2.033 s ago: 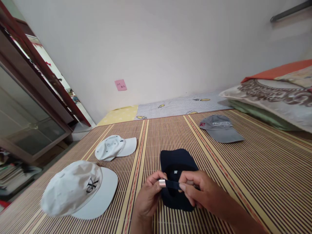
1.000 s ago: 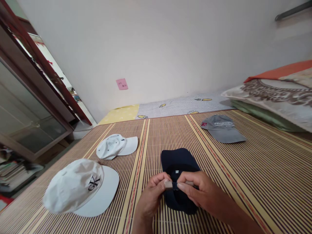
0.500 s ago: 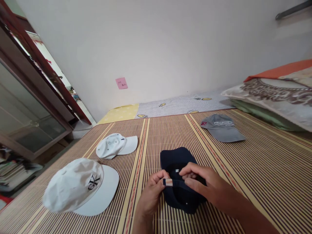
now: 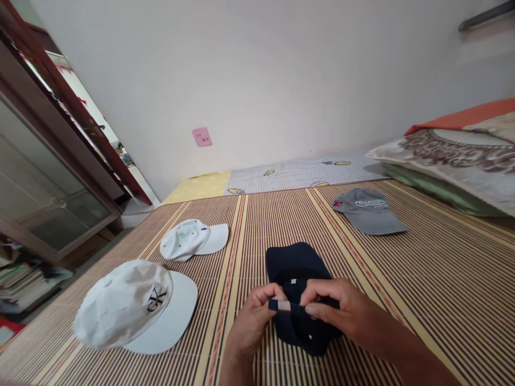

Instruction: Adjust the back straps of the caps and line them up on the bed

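Observation:
A dark navy baseball cap point(image 4: 300, 257) lies with its inside facing up and its brim pointing away from me. Across its near side runs the back strap, with a pale patch point(image 4: 284, 305) in the middle. My left hand point(image 4: 255, 311) pinches the strap just left of that patch. On the other side, my right hand point(image 4: 336, 303) grips the strap between thumb and forefinger. The crown's far inside shows a small white label point(image 4: 293, 281). My right hand hides part of the cap's right side.
To the left lie a large white cap with black letters point(image 4: 124, 305) and a smaller white cap point(image 4: 187, 239). A grey cap point(image 4: 366, 209) rests at the far right. All are on a striped bamboo mat point(image 4: 225, 354). Pillows point(image 4: 454, 161) are stacked by the wall.
My right thumb and forefinger have come together on the strap, closer to the pale patch. My left hand has shifted slightly right, still pinching the strap.

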Tool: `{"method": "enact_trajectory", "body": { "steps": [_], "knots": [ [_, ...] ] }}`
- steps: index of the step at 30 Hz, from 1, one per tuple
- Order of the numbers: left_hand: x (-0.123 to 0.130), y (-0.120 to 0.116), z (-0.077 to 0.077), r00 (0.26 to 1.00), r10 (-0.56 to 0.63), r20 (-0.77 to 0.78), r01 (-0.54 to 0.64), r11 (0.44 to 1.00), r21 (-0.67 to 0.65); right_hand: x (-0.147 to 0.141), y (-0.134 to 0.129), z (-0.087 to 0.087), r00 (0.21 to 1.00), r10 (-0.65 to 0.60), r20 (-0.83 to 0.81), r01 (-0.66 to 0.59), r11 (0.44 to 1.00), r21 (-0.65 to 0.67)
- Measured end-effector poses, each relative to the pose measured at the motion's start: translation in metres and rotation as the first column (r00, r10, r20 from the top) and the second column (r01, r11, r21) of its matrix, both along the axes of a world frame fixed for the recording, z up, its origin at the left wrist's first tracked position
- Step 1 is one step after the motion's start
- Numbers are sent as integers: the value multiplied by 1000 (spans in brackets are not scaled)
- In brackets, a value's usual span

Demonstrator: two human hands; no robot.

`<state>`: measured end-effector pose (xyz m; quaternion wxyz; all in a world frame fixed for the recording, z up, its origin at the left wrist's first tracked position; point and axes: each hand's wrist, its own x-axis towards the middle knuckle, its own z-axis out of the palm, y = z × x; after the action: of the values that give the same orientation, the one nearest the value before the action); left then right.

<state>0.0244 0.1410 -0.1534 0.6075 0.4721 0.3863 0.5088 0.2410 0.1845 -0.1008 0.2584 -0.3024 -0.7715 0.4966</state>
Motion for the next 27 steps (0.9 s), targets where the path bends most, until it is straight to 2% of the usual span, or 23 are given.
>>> {"method": "enact_trajectory", "body": {
  "steps": [5,12,18,23,27],
  "knots": [
    [0,0,-2,998,-14,-61,14,1000,-6,-4,-5,3,998,-42,-47,40,998,-51],
    [2,0,-1,993,-7,-115,9,1000,14,-14,-8,1,994,-89,-67,86,995,-44],
    [1,1,1,998,40,-38,-40,999,-3,11,4,0,984,-163,-73,160,986,-45],
    [-1,1,1,998,37,-53,-37,999,9,30,10,4,994,-69,84,73,996,-49],
    [-1,0,1,998,33,-53,-33,999,-2,33,14,-5,994,-3,109,11,997,-74]
  ]
}}
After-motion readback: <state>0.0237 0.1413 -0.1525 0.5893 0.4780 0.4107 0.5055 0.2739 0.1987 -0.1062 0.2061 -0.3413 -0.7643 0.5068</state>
